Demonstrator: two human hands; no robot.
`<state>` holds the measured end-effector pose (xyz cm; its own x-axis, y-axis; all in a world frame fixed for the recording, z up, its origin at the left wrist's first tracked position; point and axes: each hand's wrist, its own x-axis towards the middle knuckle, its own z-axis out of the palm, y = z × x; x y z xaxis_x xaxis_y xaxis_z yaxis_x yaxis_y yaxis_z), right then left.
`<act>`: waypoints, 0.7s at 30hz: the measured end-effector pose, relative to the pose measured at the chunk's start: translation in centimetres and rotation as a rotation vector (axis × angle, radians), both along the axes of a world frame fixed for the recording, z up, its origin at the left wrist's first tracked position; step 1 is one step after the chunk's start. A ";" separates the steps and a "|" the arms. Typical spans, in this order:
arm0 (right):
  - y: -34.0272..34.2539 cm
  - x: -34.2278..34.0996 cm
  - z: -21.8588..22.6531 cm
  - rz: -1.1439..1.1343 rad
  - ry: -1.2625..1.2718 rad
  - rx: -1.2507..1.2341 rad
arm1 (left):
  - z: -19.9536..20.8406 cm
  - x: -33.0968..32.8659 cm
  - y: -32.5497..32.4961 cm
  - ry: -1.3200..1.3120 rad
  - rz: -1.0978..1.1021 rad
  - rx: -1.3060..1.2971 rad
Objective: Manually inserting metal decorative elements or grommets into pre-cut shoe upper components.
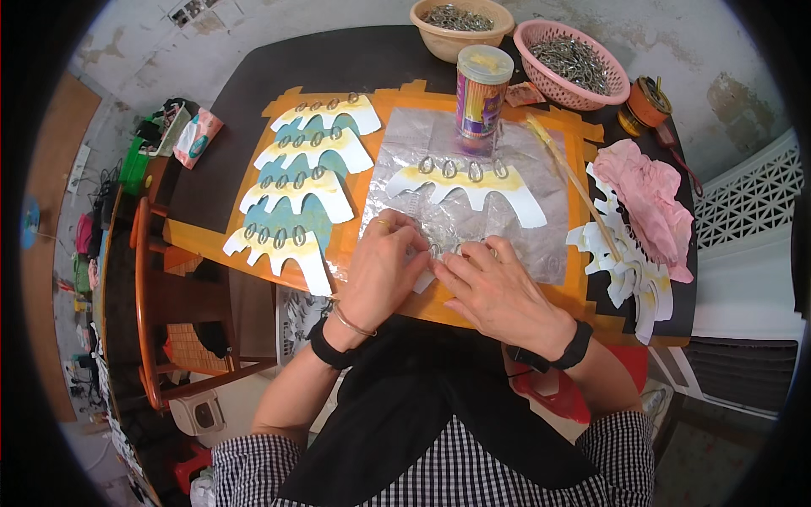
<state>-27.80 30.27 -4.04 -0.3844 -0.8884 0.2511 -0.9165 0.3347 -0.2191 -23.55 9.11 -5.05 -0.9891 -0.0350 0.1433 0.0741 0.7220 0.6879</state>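
My left hand [384, 264] has its thumb and fingers pinched together at an oval metal ring [435, 251] near the front edge of the board. Beside it, my right hand [500, 291] curls its fingers down onto the same white pronged cut-out piece [423, 281]. Most of that piece is hidden beneath both hands. Just beyond lies another white pronged piece [525, 203] with a yellowish band and several oval rings along its upper edge. At the left, several similar ringed pieces [297, 203] overlap in a column on a blue-green surface.
Behind stands a clear tub of thin sticks [482, 93]. A beige bowl [439, 42] and a pink basket [541, 80] hold metal rings. To the right, a long stick [574, 173] crosses a heap of white pieces [610, 262] beside a pink cloth [646, 198]. Orange tape [203, 237] edges the board.
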 end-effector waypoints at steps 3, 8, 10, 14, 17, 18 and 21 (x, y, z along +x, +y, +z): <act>-0.2 0.0 -0.1 -0.005 -0.003 0.006 | -0.2 0.4 0.4 0.023 0.039 -0.071; -0.1 0.2 0.0 -0.015 -0.006 0.019 | -0.6 0.7 0.9 0.089 0.070 -0.090; -0.1 0.2 -0.1 -0.014 -0.005 0.016 | -0.8 0.8 0.9 0.107 0.069 -0.091; -0.1 0.2 0.0 -0.009 -0.028 0.033 | -2.1 1.0 1.1 0.245 0.056 -0.113; -0.1 0.3 -0.1 -0.022 -0.017 0.033 | -2.2 1.2 1.1 0.250 0.061 -0.079; -0.1 0.3 -0.1 -0.030 -0.030 0.022 | -2.2 1.2 1.1 0.248 0.061 -0.079; -0.2 0.3 -0.2 -0.046 -0.038 0.013 | -2.5 1.2 1.0 0.262 0.069 -0.057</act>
<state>-27.46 30.11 -4.25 -0.4340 -0.8726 0.2242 -0.8912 0.3794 -0.2484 -22.37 10.14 -7.54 -0.9134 -0.0852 0.3980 0.1940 0.7684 0.6098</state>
